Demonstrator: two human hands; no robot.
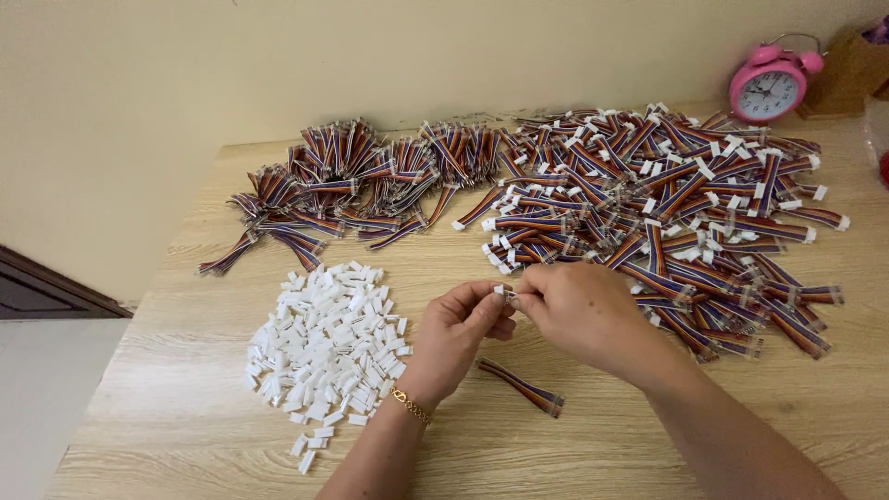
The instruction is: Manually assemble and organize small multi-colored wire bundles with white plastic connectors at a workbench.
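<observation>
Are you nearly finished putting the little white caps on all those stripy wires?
Not nearly. The big right pile already wears white ends. Both hands, left hand and right hand, pinch one small white connector. The far-left pile of bare ribbon cables and the heap of white connectors are left.

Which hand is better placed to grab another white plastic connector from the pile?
Left, probably. The left hand sits right beside the pile of small white plastic connectors; the right hand lies farther off, nearer the heap of finished multicoloured ribbon cables.
</observation>
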